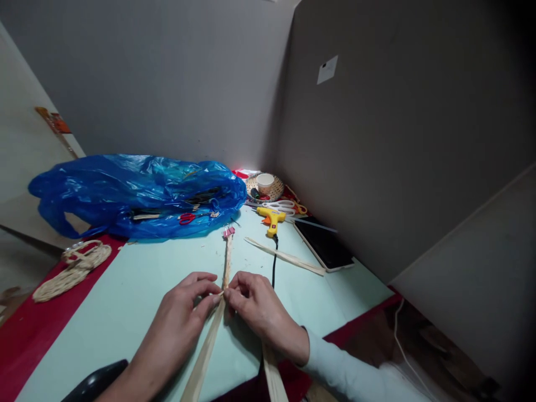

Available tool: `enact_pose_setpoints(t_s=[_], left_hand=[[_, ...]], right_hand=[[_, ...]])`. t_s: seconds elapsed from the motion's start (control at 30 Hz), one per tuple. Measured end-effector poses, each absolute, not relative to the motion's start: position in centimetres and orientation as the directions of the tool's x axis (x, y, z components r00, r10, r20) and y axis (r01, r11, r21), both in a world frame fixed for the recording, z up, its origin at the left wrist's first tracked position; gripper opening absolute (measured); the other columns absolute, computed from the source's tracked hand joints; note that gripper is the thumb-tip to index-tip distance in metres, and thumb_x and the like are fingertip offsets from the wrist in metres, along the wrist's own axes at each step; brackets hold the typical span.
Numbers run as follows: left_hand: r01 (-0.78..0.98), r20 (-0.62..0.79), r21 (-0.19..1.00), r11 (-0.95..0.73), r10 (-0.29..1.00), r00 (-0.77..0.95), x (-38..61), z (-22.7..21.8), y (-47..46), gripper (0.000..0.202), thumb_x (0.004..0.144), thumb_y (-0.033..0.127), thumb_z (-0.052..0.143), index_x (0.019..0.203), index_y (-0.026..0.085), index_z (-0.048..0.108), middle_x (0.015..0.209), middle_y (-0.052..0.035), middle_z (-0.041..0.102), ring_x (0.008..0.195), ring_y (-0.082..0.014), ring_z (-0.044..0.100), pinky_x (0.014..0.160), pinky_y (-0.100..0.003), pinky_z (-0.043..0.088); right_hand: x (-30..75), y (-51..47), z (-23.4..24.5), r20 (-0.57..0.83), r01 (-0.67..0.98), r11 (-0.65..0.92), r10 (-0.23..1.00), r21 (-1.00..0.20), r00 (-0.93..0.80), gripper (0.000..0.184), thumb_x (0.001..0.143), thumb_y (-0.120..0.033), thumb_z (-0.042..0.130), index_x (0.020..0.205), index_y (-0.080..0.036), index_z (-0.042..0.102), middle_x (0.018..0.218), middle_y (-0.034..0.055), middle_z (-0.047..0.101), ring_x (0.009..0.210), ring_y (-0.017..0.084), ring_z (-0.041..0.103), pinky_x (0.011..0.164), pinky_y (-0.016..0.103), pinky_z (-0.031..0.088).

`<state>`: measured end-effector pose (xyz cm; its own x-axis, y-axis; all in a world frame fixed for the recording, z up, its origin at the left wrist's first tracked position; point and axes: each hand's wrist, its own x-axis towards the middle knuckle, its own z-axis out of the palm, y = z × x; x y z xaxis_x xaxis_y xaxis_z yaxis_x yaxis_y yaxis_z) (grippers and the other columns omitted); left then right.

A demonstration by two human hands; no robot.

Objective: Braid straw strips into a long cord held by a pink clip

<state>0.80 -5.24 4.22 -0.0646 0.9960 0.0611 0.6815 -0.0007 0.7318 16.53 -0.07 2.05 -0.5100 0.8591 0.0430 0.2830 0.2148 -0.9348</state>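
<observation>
A narrow braid [228, 258] of pale, straw-like strips runs down the middle of the table, its far end held by a pink binder clip [228, 231]. At the braid's near end my left hand [182, 312] pinches a strip between thumb and fingers. Right beside it, my right hand [259, 310] is closed on the same spot, its fingertips almost touching the left ones. One long loose strip [206, 357] hangs toward me between the hands. Another strip [273, 374] comes out below my right wrist. The exact crossing of the strips is hidden by the fingers.
A blue plastic bag [138, 181] with red-handled scissors [186, 218] lies at the back left. A woven slipper [73, 271] sits on the left. Behind the braid are a yellow glue gun [273, 219], a loose strip [288, 258], a dark tablet [324, 243] and a woven tray [276, 192].
</observation>
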Motion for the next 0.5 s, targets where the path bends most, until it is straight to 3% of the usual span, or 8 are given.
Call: enact_pose_setpoints(t_s=[0.13, 0.23, 0.3, 0.37, 0.43, 0.5], left_hand=[[0.789, -0.013, 0.612, 0.05, 0.999, -0.053, 1.1, 6.4, -5.4, 0.026, 0.086, 0.033, 0.047, 0.073, 0.02, 0.065, 0.072, -0.0037, 0.069, 0.071, -0.0234, 0.063, 0.068, -0.034, 0.045], [0.792, -0.034, 0.607, 0.069, 0.998, -0.061, 2.0, 6.8, -6.2, 0.027, 0.088, 0.032, 0.045, 0.072, 0.021, 0.064, 0.069, -0.0009, 0.068, 0.067, -0.0202, 0.063, 0.063, -0.03, 0.044], [0.843, 0.067, 0.539, -0.004, 0.997, -0.037, 2.6, 6.1, -7.0, 0.029, 0.091, 0.03, 0.043, 0.076, 0.022, 0.066, 0.072, -0.0016, 0.069, 0.068, -0.0193, 0.065, 0.063, -0.029, 0.046], [0.915, 0.24, 0.382, -0.133, 0.97, 0.041, 3.1, 4.8, -8.0, 0.031, 0.093, 0.024, 0.037, 0.087, 0.021, 0.068, 0.075, -0.004, 0.07, 0.067, -0.0193, 0.067, 0.062, -0.029, 0.049], [0.957, 0.396, 0.151, -0.25, 0.902, 0.173, 3.6, 3.1, -8.9, 0.036, 0.09, 0.014, 0.036, 0.109, 0.015, 0.066, 0.085, -0.0095, 0.073, 0.068, -0.021, 0.07, 0.057, -0.029, 0.052], [0.945, 0.413, -0.077, -0.319, 0.852, 0.321, 4.3, 1.6, -9.6, 0.046, 0.081, 0.003, 0.038, 0.122, 0.007, 0.059, 0.105, -0.0178, 0.073, 0.079, -0.023, 0.073, 0.057, -0.028, 0.056]], right_hand=[[16.3, -0.3, 1.8, 0.069, 0.215, 0.204, 0.858, -0.955, -0.508, 0.014, 0.082, -0.02, 0.054, 0.068, -0.016, 0.055, 0.059, 0.0025, 0.066, 0.054, 0.011, 0.052, 0.051, 0.02, 0.035], [16.2, -0.2, 1.8, 0.051, 0.117, 0.13, 0.855, -0.985, -0.516, 0.014, 0.082, -0.019, 0.054, 0.068, -0.016, 0.054, 0.059, 0.0018, 0.065, 0.049, 0.01, 0.048, 0.046, 0.019, 0.032], [16.3, -0.2, 1.8, 0.028, 0.042, 0.059, 0.848, -0.997, -0.529, 0.013, 0.081, -0.019, 0.055, 0.068, -0.016, 0.055, 0.056, 0.0, 0.061, 0.047, 0.009, 0.045, 0.045, 0.019, 0.031], [16.5, -0.1, 1.9, 0.005, -0.016, -0.004, 0.841, -1.0, -0.541, 0.011, 0.079, -0.018, 0.056, 0.069, -0.015, 0.057, 0.052, -0.0026, 0.055, 0.045, 0.008, 0.044, 0.045, 0.019, 0.029], [16.8, 0.0, 2.0, -0.018, -0.058, -0.061, 0.826, -0.996, -0.563, 0.01, 0.079, -0.019, 0.058, 0.07, -0.014, 0.059, 0.05, -0.0039, 0.051, 0.044, 0.007, 0.041, 0.045, 0.019, 0.028], [17.1, -0.1, 2.3, -0.021, -0.116, -0.113, 0.8, -0.987, -0.6, 0.013, 0.08, -0.023, 0.059, 0.072, -0.013, 0.06, 0.055, -0.0017, 0.056, 0.047, 0.007, 0.04, 0.047, 0.019, 0.029]])
